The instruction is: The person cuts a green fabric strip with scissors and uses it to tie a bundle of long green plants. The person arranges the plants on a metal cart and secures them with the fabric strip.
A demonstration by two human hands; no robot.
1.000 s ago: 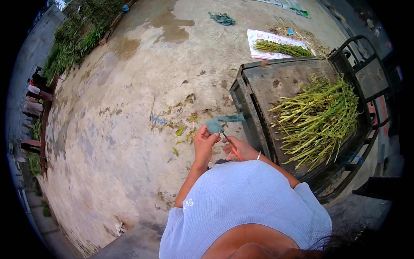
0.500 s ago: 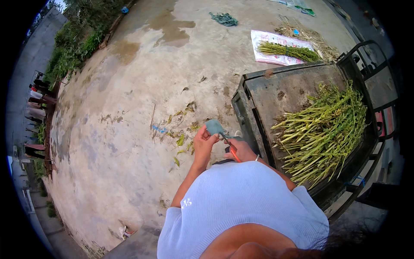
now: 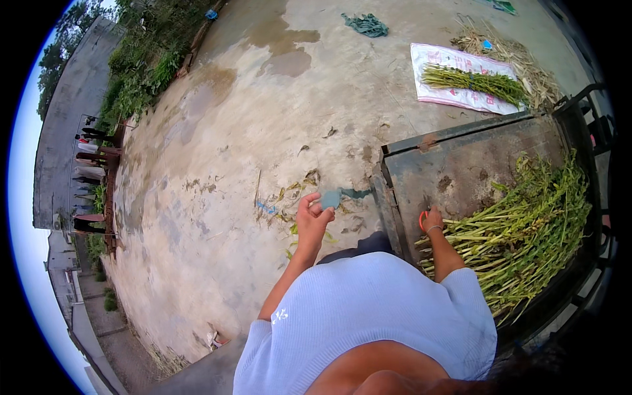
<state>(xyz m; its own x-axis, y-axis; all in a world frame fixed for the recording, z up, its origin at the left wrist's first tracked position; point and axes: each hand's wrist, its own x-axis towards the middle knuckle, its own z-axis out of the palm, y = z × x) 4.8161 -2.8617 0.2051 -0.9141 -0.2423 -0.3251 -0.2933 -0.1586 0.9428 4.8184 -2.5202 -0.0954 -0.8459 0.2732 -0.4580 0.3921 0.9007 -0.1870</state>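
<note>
At the near edge of the cart bed (image 3: 461,164), I log the following. Left hand (image 3: 313,219): raised over the concrete yard (image 3: 217,171) just left of the cart's corner, fingers curled shut on a small grey-green scrap (image 3: 329,199) pinched at its lower edge; the scrap stands clear of the ground. Right hand (image 3: 431,222): down inside the cart bed, resting at the butt ends of the green stalks (image 3: 520,224), wrist circled by a thin bracelet. A red-orange loop (image 3: 422,220) shows at the hand, likely the handle of a tool, but I cannot tell how tightly the fingers close on it, nor how far they are open.

Green stalks: a loose heap filling the right half of the cart bed, cut ends pointing toward me, leafy tops toward the far rail. Cart bed: dark, worn metal, bare and stained on its left half.

Ground beneath the left hand: scattered leaf trimmings (image 3: 289,197), yellow-green, just beside the cart.

Farther out: a white woven sack (image 3: 461,62) laid flat on the concrete, carrying a second bundle of stalks (image 3: 474,80); dry straw (image 3: 526,59) behind it; a crumpled dark cloth (image 3: 367,25) well apart, near a damp patch. Shrubs (image 3: 138,79) line the yard's left border.
</note>
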